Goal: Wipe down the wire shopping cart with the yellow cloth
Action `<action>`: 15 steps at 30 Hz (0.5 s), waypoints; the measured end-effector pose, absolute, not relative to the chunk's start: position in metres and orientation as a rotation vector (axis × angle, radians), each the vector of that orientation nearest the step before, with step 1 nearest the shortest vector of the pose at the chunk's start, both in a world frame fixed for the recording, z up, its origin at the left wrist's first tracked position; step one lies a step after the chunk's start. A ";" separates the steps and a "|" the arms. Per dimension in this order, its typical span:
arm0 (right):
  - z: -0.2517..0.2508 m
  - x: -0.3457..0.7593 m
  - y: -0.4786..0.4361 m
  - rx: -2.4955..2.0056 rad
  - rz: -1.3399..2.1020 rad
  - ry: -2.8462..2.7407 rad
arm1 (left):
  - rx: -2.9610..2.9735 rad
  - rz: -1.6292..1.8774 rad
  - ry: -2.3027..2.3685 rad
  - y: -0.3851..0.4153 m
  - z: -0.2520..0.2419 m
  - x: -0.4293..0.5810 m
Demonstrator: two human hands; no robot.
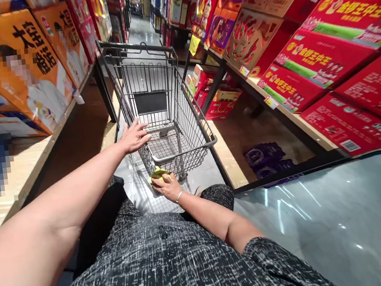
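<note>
A grey wire shopping cart (171, 94) stands in the aisle right in front of me, its basket empty. My left hand (134, 136) rests on the cart's left rim, fingers stretched out and lying flat. My right hand (166, 186) is lower, at the cart's near end, fingers closed on a yellow cloth (157, 174) pressed against the wire.
Shelves line both sides of the aisle: orange boxes (30, 65) on the left, red gift boxes (325, 58) on the right, with more red boxes (220, 100) low near the floor. A dark purple pack (264, 155) lies on the bottom right shelf. The glossy floor (323, 224) runs ahead.
</note>
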State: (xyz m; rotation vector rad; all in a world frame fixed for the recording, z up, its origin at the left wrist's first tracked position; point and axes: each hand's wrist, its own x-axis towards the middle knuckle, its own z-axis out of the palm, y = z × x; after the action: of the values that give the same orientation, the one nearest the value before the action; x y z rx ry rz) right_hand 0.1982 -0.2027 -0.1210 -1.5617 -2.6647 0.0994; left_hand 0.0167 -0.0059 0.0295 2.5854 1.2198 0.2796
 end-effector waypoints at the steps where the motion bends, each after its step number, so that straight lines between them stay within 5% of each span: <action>1: -0.123 0.197 -0.201 -1.497 0.074 -2.712 | 2.569 0.282 1.265 -0.006 0.030 0.014; 8: -0.128 0.219 -0.204 -1.611 0.180 -2.852 | 2.454 0.201 1.451 -0.016 0.032 -0.008; 15: -0.053 0.197 -0.167 -1.466 -0.196 -2.462 | 2.411 0.109 1.448 -0.018 0.026 -0.022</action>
State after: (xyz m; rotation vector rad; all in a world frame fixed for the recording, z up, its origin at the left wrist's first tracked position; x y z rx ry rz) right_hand 0.1967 -0.1666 -0.0532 -1.4658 -2.4619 -0.1959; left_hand -0.0221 -0.0178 0.0261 2.4110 1.4479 0.1091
